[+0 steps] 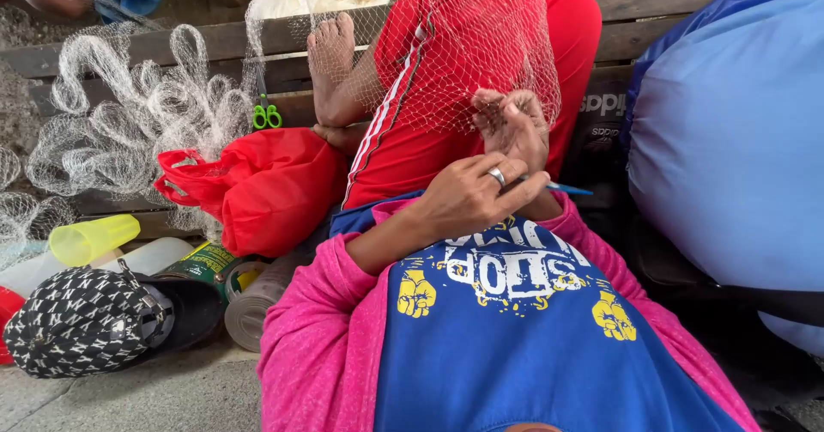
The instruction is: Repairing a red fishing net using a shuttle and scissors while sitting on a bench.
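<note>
Fine white mesh net (481, 45) between both hands (493, 170), ringed finger.

A white mesh net (146, 114) is lying beside a plain red bag (266, 187) and green-handled scissors (266, 116), while a black cap (86, 320) is showing a white repeated pattern, a cup (90, 239) is glowing yellow, and the trousers (455, 80) are showing red with white stripes.
</note>
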